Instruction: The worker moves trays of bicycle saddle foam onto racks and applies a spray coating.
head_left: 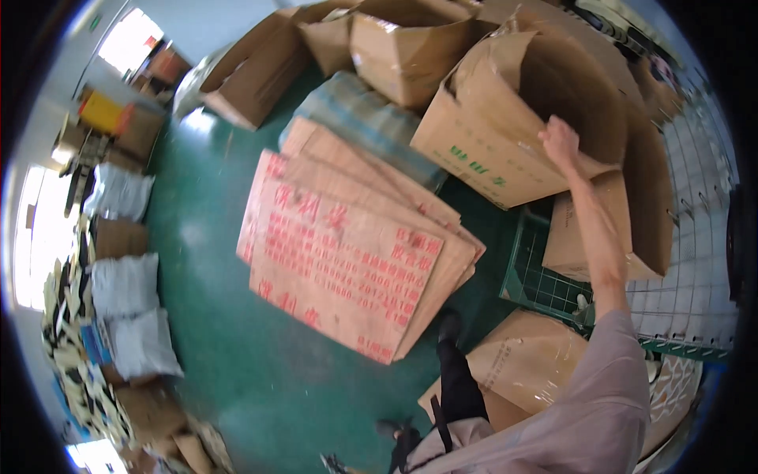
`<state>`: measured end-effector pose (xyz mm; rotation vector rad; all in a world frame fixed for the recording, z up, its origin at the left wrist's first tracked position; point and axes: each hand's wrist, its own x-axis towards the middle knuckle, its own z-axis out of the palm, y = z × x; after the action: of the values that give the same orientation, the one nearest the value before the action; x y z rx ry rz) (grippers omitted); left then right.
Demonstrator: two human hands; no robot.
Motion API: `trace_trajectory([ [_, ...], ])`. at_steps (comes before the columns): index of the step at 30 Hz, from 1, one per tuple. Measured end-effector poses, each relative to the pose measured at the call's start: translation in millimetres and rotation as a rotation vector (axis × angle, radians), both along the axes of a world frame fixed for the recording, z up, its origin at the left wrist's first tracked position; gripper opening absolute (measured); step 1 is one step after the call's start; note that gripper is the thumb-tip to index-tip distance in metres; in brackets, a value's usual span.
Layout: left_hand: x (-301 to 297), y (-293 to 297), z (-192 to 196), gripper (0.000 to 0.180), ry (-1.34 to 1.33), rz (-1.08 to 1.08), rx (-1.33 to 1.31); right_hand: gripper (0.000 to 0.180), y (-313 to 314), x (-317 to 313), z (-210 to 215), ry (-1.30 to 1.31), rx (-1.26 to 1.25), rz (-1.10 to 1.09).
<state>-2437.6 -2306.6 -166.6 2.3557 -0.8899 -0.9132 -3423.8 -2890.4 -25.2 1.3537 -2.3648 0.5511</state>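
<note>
The open cardboard box lies tipped on its side at upper right, its mouth facing me; my right hand has its grip closed over the box's lower flap edge. Only this one hand shows; my left is out of view. Nearest, one flattened carton lies by my leg, partly hidden by my sleeve. One fanned stack of flattened sheets lies on the green floor, with open room to its left. More open boxes crowd the far edge.
</note>
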Motion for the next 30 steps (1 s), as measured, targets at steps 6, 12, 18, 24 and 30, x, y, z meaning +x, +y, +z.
trace_trajectory([
  [6, 37.5, -0.8, 4.9, 0.033, 0.080, 0.334, -0.072, 0.055, 32.5, 193.7, 175.9, 0.069, 0.229, 0.163],
  [12, 172.9, 108.2, 8.7, 0.044, -0.055, 0.416, -0.182, 0.028, 169.1, 524.3, 125.8, -0.241, 0.163, 0.572],
  [18, 285.8, 204.4, 58.8, 0.048, 0.082, 0.670, -0.275, 0.016, 276.4, 819.8, -1.3, -0.066, 0.449, 0.866],
  [24, 401.8, 327.4, 110.8, 0.047, -0.036, 1.004, -0.367, 0.019, 384.8, 1029.2, -108.6, 0.099, 0.657, 1.054],
  [30, 463.0, 409.4, 139.3, 0.038, -0.204, 1.381, -0.585, 0.027, 452.1, 1190.0, -138.0, 0.175, 1.003, 0.834],
])
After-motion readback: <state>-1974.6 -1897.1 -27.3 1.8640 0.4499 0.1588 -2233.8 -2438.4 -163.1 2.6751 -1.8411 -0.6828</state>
